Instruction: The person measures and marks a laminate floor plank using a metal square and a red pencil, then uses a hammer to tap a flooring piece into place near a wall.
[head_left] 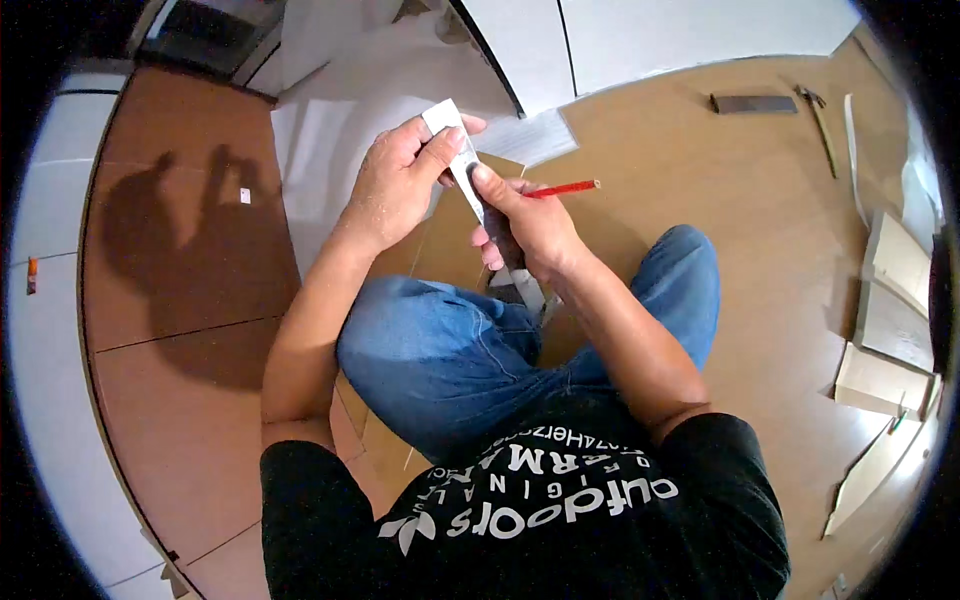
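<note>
While the left hand (pixel 395 180) pinches the top end of a white strip (pixel 438 118), thumb flat on the face and fingers behind, the right hand (pixel 545 225) is wrapped around the dark piece (pixel 503 238) just below it. Right thumb lies along the work, pointing up toward the left hand; fingers curled underneath. Both hands mostly closed, near each other. Can't tell if white strip and dark piece are one part.

Red pencil (pixel 565 189) is also in the right hand, tucked by the index finger, end sticking out to the right. Work is tilted, held up off the floor (pixel 760 270), pale lower end between the knees of the blue jeans (pixel 430 340). Black T-shirt (pixel 330 520) with white print on the wearer.

Beyond the hands: pale plank (pixel 540 143) near the floor's far edge, by the white panels (pixel 700 40). Farther right, toward the floor's far right corner: dark block (pixel 755 104), then hammer (pixel 824 138), then thin pale strip (pixel 852 155), all apart. Board offcuts (pixel 890 325) sit along the floor's right edge, with a small green item (pixel 897 422) at the nearer ones.

Left side: brown panel (pixel 180 420) carries the person's shadow; small white tag (pixel 245 196) near its right edge.
</note>
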